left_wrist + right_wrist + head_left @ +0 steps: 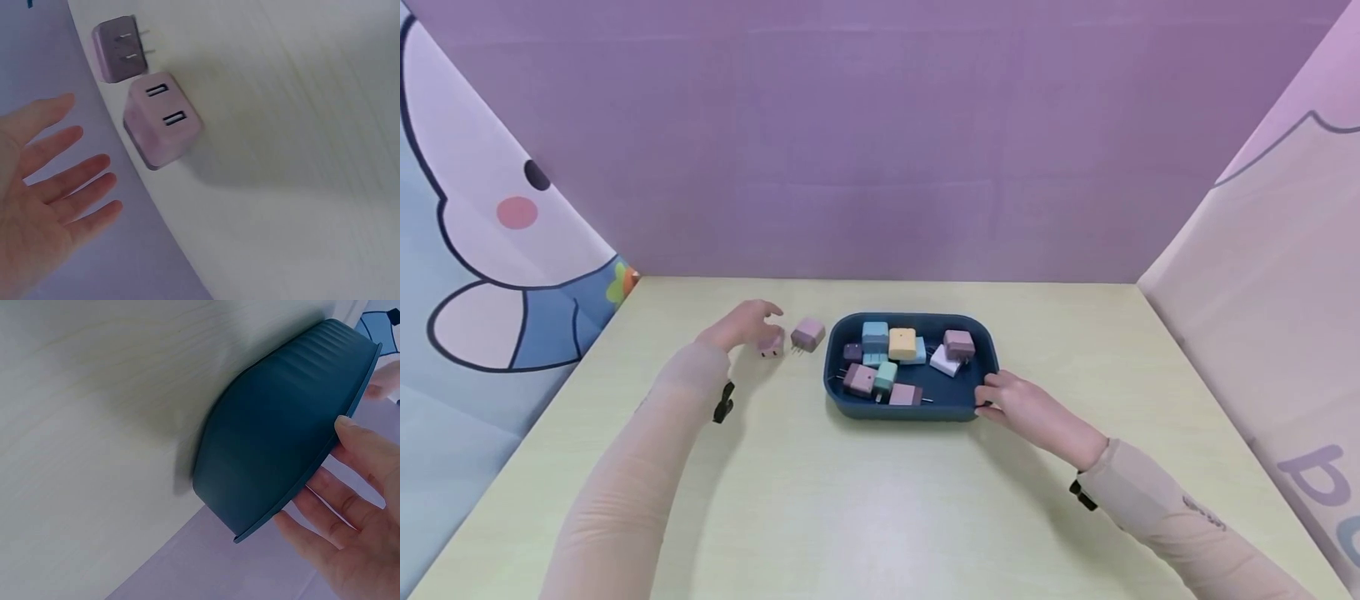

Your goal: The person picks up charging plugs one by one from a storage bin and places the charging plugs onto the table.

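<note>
At the left of the table, my left hand [745, 325] hovers beside a pink two-port USB charger plug [164, 119], its fingers spread and apart from it. A mauve charger plug [808, 333] lies just right of that one, prongs showing in the left wrist view. My right hand [1018, 406] grips the front right corner of a dark blue plastic tray [269, 425], thumb and fingers at its rim. Several charger plugs lie in the tray, among them a yellow one [902, 343], a blue one [875, 335], a green one [886, 377] and a white one [945, 361].
The pale wooden table [880, 508] ends at a purple cloth backdrop [880, 150]. Printed cloth panels flank it, with a cartoon figure on the left panel [497, 200].
</note>
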`<state>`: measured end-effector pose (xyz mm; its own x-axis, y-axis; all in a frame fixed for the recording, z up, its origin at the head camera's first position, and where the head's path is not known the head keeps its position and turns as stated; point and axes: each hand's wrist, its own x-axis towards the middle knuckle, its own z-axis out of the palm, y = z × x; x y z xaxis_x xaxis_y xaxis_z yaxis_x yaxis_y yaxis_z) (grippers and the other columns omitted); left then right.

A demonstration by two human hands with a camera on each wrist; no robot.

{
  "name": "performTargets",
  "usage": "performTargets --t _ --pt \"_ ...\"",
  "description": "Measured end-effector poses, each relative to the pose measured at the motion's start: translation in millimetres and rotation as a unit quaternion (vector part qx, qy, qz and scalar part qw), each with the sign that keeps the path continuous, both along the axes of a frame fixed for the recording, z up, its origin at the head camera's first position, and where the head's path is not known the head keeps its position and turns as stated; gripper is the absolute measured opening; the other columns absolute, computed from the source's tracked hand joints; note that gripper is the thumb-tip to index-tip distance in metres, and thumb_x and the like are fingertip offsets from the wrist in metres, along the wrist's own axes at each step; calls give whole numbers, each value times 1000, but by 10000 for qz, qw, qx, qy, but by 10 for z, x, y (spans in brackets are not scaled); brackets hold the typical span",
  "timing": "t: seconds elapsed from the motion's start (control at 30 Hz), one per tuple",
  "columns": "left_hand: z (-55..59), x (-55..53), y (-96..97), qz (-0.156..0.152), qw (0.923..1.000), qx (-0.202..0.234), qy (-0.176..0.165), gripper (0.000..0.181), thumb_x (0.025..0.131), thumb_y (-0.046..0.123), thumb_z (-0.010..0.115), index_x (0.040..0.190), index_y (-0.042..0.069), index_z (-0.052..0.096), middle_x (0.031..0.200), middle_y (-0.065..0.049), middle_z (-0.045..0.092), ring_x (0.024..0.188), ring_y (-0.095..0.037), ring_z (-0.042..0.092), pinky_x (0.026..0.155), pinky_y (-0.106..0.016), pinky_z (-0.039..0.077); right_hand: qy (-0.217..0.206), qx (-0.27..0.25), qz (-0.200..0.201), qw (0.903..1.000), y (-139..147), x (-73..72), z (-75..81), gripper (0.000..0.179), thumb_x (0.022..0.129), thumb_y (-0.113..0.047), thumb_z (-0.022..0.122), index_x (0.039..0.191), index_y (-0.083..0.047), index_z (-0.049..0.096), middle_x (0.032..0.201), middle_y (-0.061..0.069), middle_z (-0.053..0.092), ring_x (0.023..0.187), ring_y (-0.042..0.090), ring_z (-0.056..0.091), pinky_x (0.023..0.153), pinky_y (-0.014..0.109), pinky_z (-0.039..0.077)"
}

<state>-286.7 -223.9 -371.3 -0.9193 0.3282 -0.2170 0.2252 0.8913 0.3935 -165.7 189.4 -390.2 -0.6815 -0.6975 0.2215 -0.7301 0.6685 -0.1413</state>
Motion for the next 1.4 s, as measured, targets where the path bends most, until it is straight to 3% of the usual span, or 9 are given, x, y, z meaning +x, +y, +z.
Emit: performTargets --t 0.2,0.63,0.87,1.4 --pt "102 -18 99 -190 9995 -142 207 40 87 13 53 120 -9 47 121 -28 47 110 -41 44 93 -48 36 -64 7 -34 10000 -1 -2 2 7 75 -10 68 78 -11 62 70 -3 48 64 8 42 55 18 41" --pt "337 -17 461 -368 9989 -117 253 39 87 17 54 121 -2 50 124 -20 48 114 -33 43 96 -45 33 -147 11 -73 9999 -6 -8 16 7 76 -10 68 78 -12 62 70 -4 47 64 8 41 54 18 41" --pt "377 -24 646 -398 9988 -209 177 41 88 19 54 124 0 48 126 -17 47 116 -31 43 97 -44 34 -93 50 -37 9999 -9 -18 9 7 76 -10 68 77 -12 61 70 -4 47 63 7 41 54 18 41" --pt "472 -28 1046 -888 9953 -266 295 37 88 18 54 123 3 50 126 -13 49 117 -27 43 97 -39 34 -22 82 -9 10000 -6 -28 5 8 76 -9 68 76 -12 60 69 -4 46 63 8 40 53 19 39"
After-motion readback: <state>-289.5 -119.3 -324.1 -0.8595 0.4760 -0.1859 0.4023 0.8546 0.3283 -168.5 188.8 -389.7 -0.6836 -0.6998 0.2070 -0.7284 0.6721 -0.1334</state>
